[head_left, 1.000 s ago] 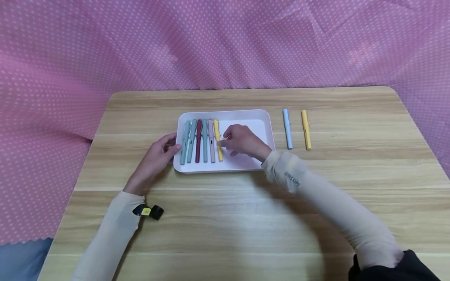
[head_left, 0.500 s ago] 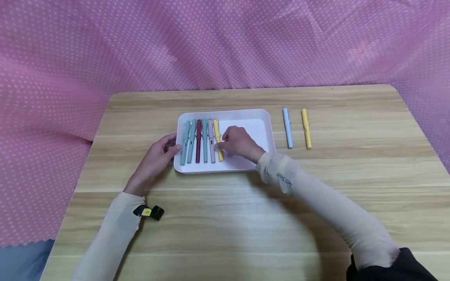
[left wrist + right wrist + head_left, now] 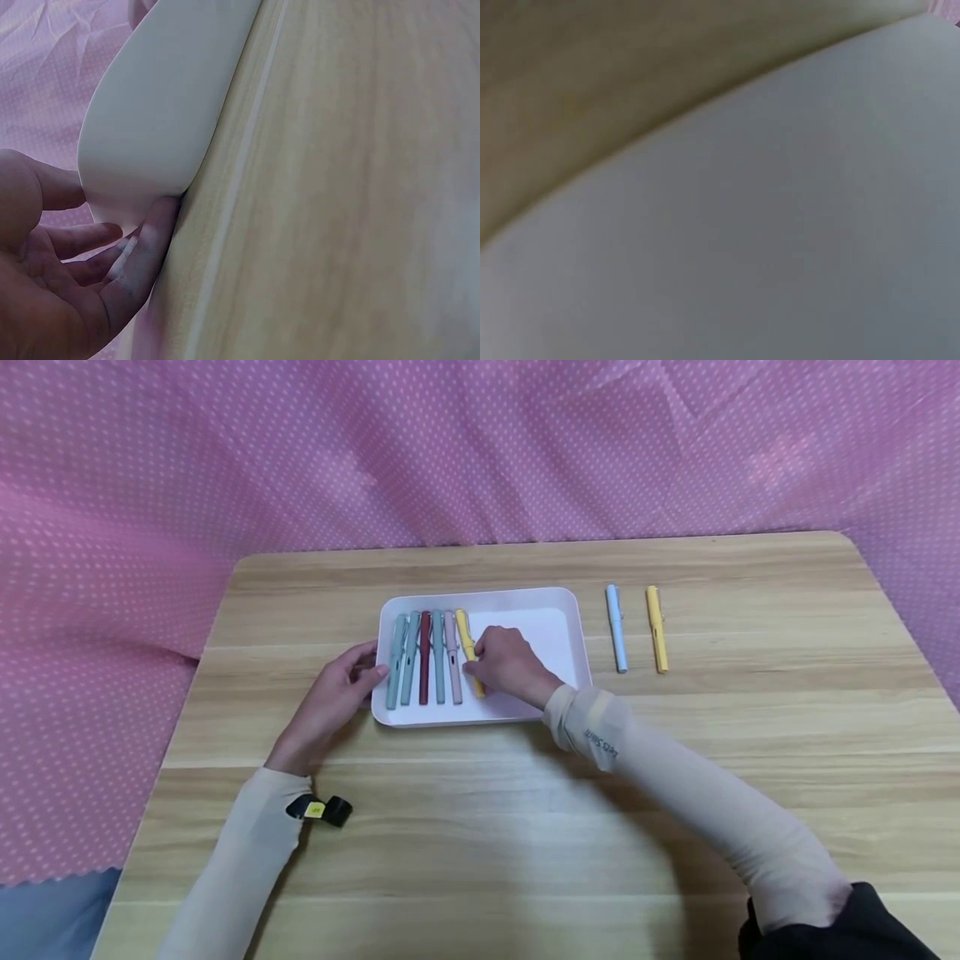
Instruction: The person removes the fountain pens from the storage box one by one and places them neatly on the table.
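Observation:
A white tray (image 3: pixel 551 627) lies on the table with a row of capped pens in it. At its left end my left hand (image 3: pixel 332 696) holds the tray wall (image 3: pixel 161 97), thumb at the rim and fingers against the outer side. Over the tray's middle, my right hand (image 3: pixel 510 664) pinches a yellow pen (image 3: pixel 465 631) at the row's right end. That pen leans slightly, apart from the pink pen (image 3: pixel 452 660) at its lower end. A dark red pen (image 3: pixel 424 658) and several teal ones, such as this teal pen (image 3: pixel 438 656), lie alongside. The right wrist view shows tray but no fingers.
Right of the tray, a light blue pen (image 3: pixel 616 628) and another yellow pen (image 3: pixel 657 630) lie on the wooden table (image 3: pixel 465 843). A pink dotted cloth (image 3: pixel 480 452) hangs behind the table's far edge.
My right hand has moved a little left and taken hold of the yellow pen. The pen's lower end has swung right, away from the pink pen. My left hand stays at the tray.

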`<move>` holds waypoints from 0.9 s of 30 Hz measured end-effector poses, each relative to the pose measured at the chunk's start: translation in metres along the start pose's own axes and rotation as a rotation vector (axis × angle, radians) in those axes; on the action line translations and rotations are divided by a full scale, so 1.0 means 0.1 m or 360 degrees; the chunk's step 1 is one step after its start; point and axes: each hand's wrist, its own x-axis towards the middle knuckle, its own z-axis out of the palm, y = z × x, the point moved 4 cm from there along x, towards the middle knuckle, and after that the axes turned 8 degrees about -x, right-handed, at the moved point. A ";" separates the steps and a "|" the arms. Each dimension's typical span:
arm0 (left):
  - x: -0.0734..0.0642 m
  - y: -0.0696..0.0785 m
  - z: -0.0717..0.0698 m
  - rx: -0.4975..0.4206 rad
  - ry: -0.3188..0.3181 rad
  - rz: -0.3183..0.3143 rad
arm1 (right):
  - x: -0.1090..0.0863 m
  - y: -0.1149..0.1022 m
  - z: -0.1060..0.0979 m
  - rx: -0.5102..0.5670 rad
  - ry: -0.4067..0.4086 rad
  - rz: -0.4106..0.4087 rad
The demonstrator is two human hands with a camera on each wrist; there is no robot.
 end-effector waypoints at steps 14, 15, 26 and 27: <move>0.00 -0.01 0.00 -0.0003 0.0007 0.0005 | 0.00 0.02 -0.02 0.0040 0.0013 -0.0023; 0.00 -0.01 0.00 -0.0004 0.0007 0.0002 | 0.00 0.03 -0.02 0.0039 0.0014 -0.0029; 0.00 -0.01 0.00 -0.0001 0.0007 -0.0003 | -0.02 0.06 -0.05 0.0074 0.0004 -0.0080; 0.00 -0.01 0.00 -0.0003 0.0006 -0.0004 | -0.02 0.06 -0.05 0.0081 0.0000 -0.0082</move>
